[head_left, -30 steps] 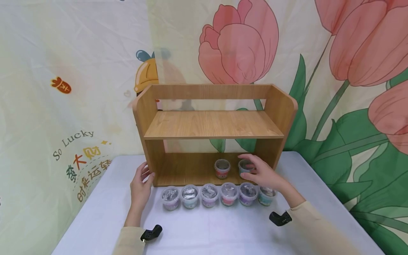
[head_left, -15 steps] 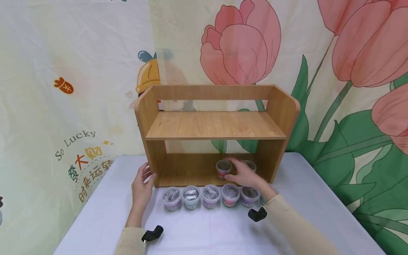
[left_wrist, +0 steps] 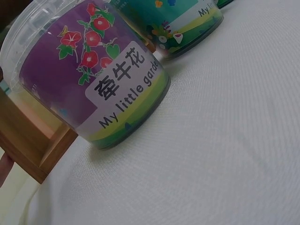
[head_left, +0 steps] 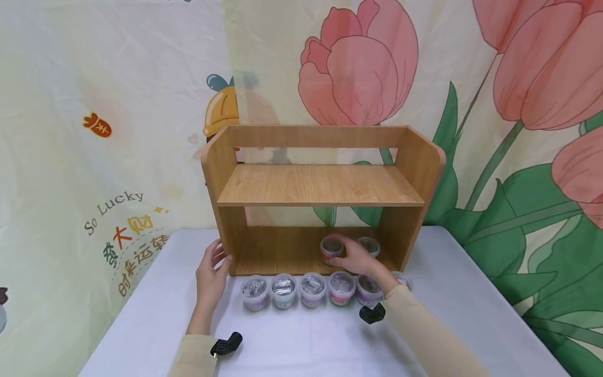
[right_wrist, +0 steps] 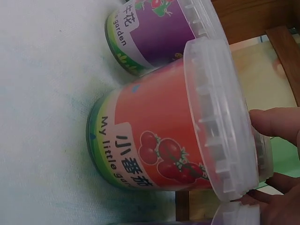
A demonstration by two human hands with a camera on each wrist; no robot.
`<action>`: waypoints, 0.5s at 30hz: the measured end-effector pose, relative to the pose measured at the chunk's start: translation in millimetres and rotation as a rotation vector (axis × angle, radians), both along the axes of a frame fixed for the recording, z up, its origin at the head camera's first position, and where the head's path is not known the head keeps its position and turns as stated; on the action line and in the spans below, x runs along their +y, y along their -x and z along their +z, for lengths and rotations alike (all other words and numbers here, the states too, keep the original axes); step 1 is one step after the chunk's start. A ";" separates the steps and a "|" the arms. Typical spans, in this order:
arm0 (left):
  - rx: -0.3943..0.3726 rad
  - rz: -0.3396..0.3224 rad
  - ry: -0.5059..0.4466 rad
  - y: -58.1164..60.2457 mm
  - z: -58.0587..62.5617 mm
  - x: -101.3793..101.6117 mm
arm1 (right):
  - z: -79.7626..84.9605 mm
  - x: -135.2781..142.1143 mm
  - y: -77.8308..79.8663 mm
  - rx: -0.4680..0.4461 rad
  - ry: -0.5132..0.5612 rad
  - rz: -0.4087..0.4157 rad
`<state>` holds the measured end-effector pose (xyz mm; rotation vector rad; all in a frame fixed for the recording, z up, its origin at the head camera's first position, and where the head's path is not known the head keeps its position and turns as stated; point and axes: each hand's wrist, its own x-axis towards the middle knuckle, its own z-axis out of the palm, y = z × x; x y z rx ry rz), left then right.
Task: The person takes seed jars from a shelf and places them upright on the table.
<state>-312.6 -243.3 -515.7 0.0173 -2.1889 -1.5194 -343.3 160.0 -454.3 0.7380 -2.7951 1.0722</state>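
My right hand (head_left: 357,256) holds a small lidded plastic tub with a reddish label (head_left: 331,246) on the bottom shelf, thumb and fingers around its sides. Only part of that tub's rim (right_wrist: 266,157) shows in the right wrist view, behind a tub with a tomato label (right_wrist: 154,140). Just right of the hand, another lidded tub (head_left: 369,244) stands on the same shelf. My left hand (head_left: 211,275) rests against the left side panel of the wooden shelf unit (head_left: 320,184), thumb at the front edge and fingers along the outside.
Several lidded tubs stand in a row in front of the shelf unit, among them a purple one (left_wrist: 93,75) and a teal one (left_wrist: 180,23); my right forearm partly covers the row's right end. White cloth (head_left: 301,345) covers the table. A printed curtain (head_left: 155,78) hangs behind.
My right hand has moved left, from the right-hand tub on the bottom shelf to the reddish one beside it, and grips it. My left hand stays at the side panel.
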 end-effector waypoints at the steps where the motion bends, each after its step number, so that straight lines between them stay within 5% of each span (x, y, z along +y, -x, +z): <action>1: 0.002 -0.003 0.000 0.0 0.1 0.2 | -0.2 -0.7 0.4 -0.003 0.002 0.001; 15: -0.001 0.003 0.011 1.2 0.0 -0.6 | -7.6 -10.3 4.4 -0.044 0.001 -0.046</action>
